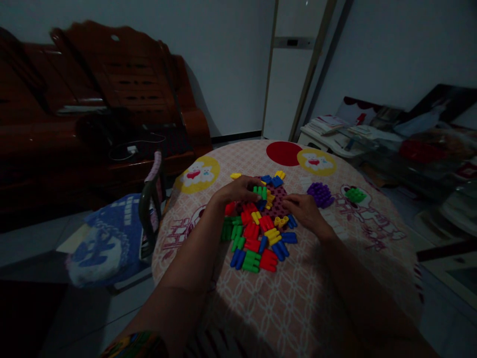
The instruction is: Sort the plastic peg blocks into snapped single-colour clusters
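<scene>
1. Dim room: reddish-brown carved wooden settee [130,94] by the wall, tall pale cabinet-like unit [288,84] in the corner. In front, a round table under a pink patterned tablecloth [253,308].
2. Left hand [240,189] over the far-left part of a dark-red plastic base with many holes [279,205]. Thumb and fingers clamped on a small green plastic block with parallel tubes [260,190]. Whether the block touches the base: cannot tell.
3. Right hand [306,209] at the base's right edge, thumb and index close together. Contact with the rim looks likely; whether they grip it, cannot tell.
4. State of the work, my judgement: partly assembled at most. A yellow plastic piece [270,200] lies over the base beside the held block, perhaps fitted; much of the base's right side shows bare holes. Many red, yellow, blue and green plastic blocks [252,231] lie loose, mostly on the near side.
5. Held block's direction: tubes run roughly toward and away from the person, set side by side from left to right. Its long axis is hard to settle at this size.
6. Right of the base, well apart from the pile: a knobbly purple plastic cluster [320,195], then a flat green plastic cluster [355,195] farther right.
</scene>
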Demonstrator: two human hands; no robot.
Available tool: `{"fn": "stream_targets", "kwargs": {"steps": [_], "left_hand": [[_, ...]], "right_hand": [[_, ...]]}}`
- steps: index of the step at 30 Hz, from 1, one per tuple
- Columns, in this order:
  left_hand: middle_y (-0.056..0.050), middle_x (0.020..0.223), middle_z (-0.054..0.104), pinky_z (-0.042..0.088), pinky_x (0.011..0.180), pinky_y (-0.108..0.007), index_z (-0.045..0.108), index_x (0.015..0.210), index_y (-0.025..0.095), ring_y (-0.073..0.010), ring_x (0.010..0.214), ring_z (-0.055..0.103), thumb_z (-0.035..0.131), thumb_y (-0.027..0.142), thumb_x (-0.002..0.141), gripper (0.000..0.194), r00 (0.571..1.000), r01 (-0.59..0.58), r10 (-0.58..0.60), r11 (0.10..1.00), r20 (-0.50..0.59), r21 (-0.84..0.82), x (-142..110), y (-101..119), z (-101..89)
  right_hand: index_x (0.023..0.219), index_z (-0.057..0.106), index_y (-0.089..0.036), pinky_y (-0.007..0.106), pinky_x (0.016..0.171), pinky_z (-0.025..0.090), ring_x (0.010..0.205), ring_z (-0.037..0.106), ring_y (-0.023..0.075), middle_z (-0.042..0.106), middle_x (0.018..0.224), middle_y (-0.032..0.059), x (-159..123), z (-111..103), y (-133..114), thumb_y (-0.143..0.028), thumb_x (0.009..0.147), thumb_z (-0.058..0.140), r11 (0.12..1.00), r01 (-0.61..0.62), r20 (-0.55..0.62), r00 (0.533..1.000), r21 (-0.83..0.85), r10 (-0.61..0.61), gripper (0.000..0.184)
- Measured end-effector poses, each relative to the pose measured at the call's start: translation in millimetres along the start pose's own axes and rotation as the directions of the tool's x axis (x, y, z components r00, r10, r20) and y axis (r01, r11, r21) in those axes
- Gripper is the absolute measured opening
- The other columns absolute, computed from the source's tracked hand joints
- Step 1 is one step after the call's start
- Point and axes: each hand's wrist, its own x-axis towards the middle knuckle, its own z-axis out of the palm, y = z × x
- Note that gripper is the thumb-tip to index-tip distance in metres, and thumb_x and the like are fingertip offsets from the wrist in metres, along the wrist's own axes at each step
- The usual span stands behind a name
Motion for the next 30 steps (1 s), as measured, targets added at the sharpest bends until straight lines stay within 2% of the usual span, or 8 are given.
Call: {"fn": "stream_targets", "kwargs": {"steps": [4,10,13,17,20,25,27,30], "left_hand": [[-0.003,0.080,0.073,0.052,0.066,-0.027,0.076,0.099,0.014,-0.0170,0.071,0.067,0.084,0.022,0.060,0.041,0.997,-0.014,0.030,0.978,0.074,-0.207,7.0,6.5,19.6],[-0.003,0.079,0.073,0.054,0.069,-0.029,0.072,0.094,0.016,-0.0176,0.072,0.069,0.086,0.020,0.058,0.039,0.996,-0.008,0.033,0.962,0.087,-0.273,16.6,8.2,38.8],[-0.005,0.086,0.075,0.055,0.075,-0.031,0.072,0.094,0.016,-0.0199,0.080,0.071,0.084,0.027,0.063,0.034,0.999,-0.034,0.039,0.972,0.015,-0.233,17.1,7.9,34.2],[-0.008,0.092,0.076,0.056,0.078,-0.033,0.073,0.094,0.015,-0.0242,0.087,0.071,0.081,0.038,0.066,0.037,0.973,-0.045,0.029,0.997,-0.228,-0.067,14.8,-4.2,11.3],[-0.008,0.090,0.077,0.055,0.076,-0.032,0.075,0.097,0.015,-0.0245,0.085,0.070,0.078,0.044,0.066,0.042,0.910,0.063,-0.028,0.995,-0.414,0.073,9.8,-22.8,-12.8],[-0.008,0.082,0.077,0.050,0.066,-0.027,0.077,0.090,0.016,-0.0229,0.078,0.068,0.077,0.047,0.063,0.041,0.827,0.244,-0.116,0.956,-0.550,0.165,-2.2,-56.3,-41.6],[-0.007,0.080,0.077,0.048,0.063,-0.026,0.078,0.088,0.017,-0.0223,0.075,0.067,0.076,0.047,0.062,0.040,0.825,0.286,-0.157,0.944,-0.542,0.162,-5.7,-65.5,-45.8],[-0.006,0.081,0.078,0.046,0.062,-0.026,0.079,0.087,0.018,-0.0215,0.074,0.067,0.074,0.045,0.063,0.036,0.833,0.311,-0.174,0.932,-0.525,0.186,-8.1,-71.6,-46.5]], "right_hand": [[0.108,0.076,-0.020,0.028,0.063,0.053,0.074,0.070,0.0196,0.077,0.087,0.0032,1.3,1.5,-11.8,-0.039,0.083,0.067,0.959,-0.080,-0.009,0.996,0.273,0.086,0.033],[0.080,0.070,-0.018,0.023,0.043,0.044,0.050,0.062,0.0155,0.069,0.062,-0.0002,0.5,-3.6,-22.6,-0.041,0.071,0.074,0.882,-0.229,0.101,0.973,0.412,0.206,0.025],[0.075,0.066,-0.019,0.022,0.039,0.040,0.046,0.059,0.0143,0.067,0.059,-0.0004,2.0,-12.0,-20.1,-0.042,0.068,0.076,0.862,-0.243,0.068,0.969,0.445,0.238,0.026],[0.074,0.063,-0.020,0.022,0.038,0.040,0.044,0.056,0.0125,0.067,0.059,0.0003,6.8,-43.7,-4.7,-0.041,0.068,0.074,0.868,-0.210,-0.193,0.926,0.450,0.324,0.025],[0.075,0.063,-0.020,0.023,0.040,0.043,0.048,0.058,0.0133,0.067,0.063,0.0013,6.5,-82.4,20.0,-0.038,0.069,0.070,0.890,-0.187,-0.488,0.779,0.417,0.392,0.020],[0.074,0.066,-0.016,0.030,0.046,0.046,0.054,0.061,0.0193,0.067,0.065,0.0066,-17.0,-138.0,81.7,-0.031,0.072,0.060,0.859,-0.447,-0.844,0.333,0.251,0.420,0.016],[0.075,0.070,-0.013,0.034,0.056,0.049,0.062,0.064,0.0226,0.070,0.069,0.0102,-31.4,-147.3,104.7,-0.029,0.074,0.058,0.782,-0.611,-0.892,0.279,0.121,0.356,0.020],[0.076,0.074,-0.010,0.038,0.069,0.051,0.070,0.065,0.0260,0.072,0.073,0.0145,-46.6,-147.6,128.1,-0.027,0.074,0.058,0.670,-0.743,-0.894,0.305,-0.009,0.327,0.024]]}}
